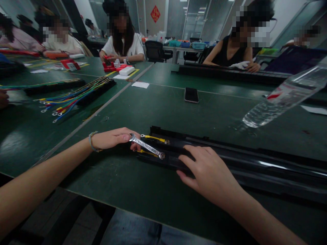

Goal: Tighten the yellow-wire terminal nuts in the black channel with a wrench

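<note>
A silver combination wrench (148, 147) is gripped near its open-jaw end by my left hand (122, 139). The wrench's ring end sits over a fastener at the near side of a long black housing (245, 165), close to its left end. Two short yellow wires (154, 138) with ring lugs stick out of that end, one beyond the wrench and one partly under it. Over the housing's middle lies my right hand (204, 166), fingers spread and bent, touching its top with no object visible in them.
A clear water bottle (278, 95) stands beyond the housing at right, appearing slanted. Farther back lie a phone (191, 95) and a slip of paper (140, 84). Bundled coloured wires (74, 98) with lugs spread at left. Several people sit around the green table (109, 177).
</note>
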Action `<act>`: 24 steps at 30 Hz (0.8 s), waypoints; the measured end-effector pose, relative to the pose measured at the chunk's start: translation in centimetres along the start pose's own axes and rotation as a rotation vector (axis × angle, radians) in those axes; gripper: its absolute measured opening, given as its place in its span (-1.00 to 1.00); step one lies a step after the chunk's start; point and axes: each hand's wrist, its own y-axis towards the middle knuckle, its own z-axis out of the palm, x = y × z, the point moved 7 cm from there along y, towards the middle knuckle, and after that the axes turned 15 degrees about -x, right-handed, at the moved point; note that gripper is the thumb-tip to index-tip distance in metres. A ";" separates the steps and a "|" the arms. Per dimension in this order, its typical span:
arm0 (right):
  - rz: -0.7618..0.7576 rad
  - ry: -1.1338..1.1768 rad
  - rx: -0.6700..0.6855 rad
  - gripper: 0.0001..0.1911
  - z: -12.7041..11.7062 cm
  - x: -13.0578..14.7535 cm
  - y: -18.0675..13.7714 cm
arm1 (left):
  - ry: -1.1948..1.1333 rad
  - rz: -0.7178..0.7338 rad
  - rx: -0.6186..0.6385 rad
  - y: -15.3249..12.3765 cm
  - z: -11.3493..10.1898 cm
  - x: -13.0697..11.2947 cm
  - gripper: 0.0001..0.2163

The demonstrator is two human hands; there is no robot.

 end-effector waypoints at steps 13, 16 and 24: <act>0.001 0.002 -0.003 -0.74 -0.1 0.1 0.0 | -0.001 0.014 0.009 -0.1 -0.2 0.0 -0.50; -0.001 0.003 -0.006 -0.74 0.0 0.1 0.0 | -0.001 0.002 0.012 -0.1 -0.3 0.2 -0.50; 0.001 0.002 -0.009 -0.74 0.1 0.1 0.0 | -0.016 -0.040 0.037 -0.3 -0.5 1.0 -0.50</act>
